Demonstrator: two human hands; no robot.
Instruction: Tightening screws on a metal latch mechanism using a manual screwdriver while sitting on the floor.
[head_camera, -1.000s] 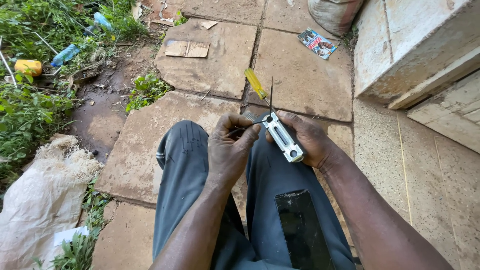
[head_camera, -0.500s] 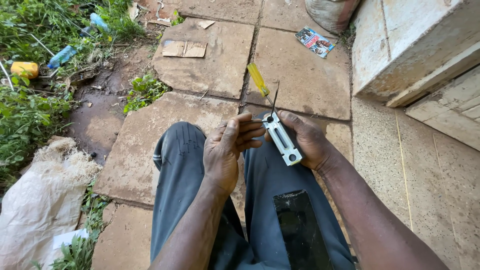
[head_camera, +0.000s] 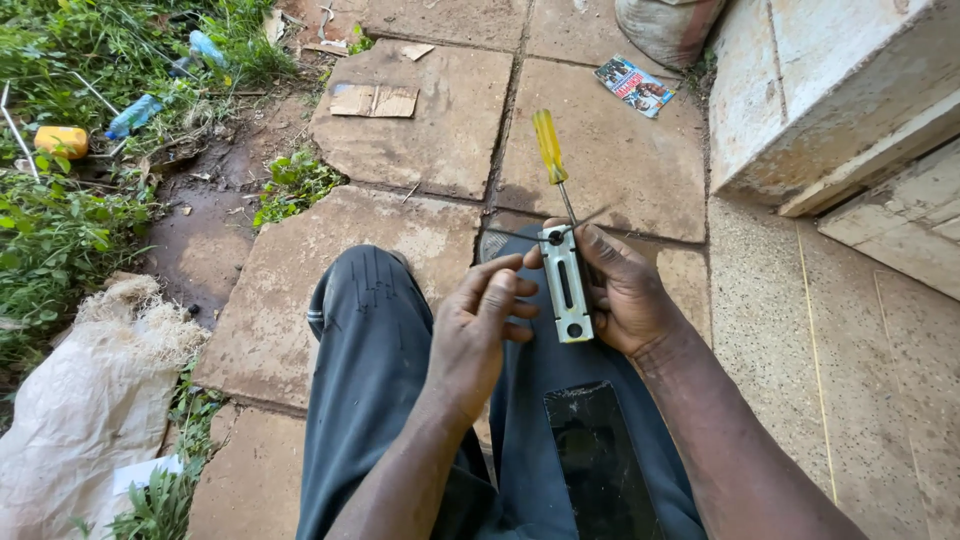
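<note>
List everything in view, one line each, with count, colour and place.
metal plate: 1, silver, slotted, held in the right hand
screwdriver: 1, yellow handle, on the paving beyond the hands
phone: 1, black, on the lap
cardboard: 1, brown, on a far slab
packet: 1, printed, on a slab near the wall
bottles: 2, clear blue, in the grass
sack: 1, white, lower left
left hand: fingers open, beside the plate
right hand: holding the plate
</note>
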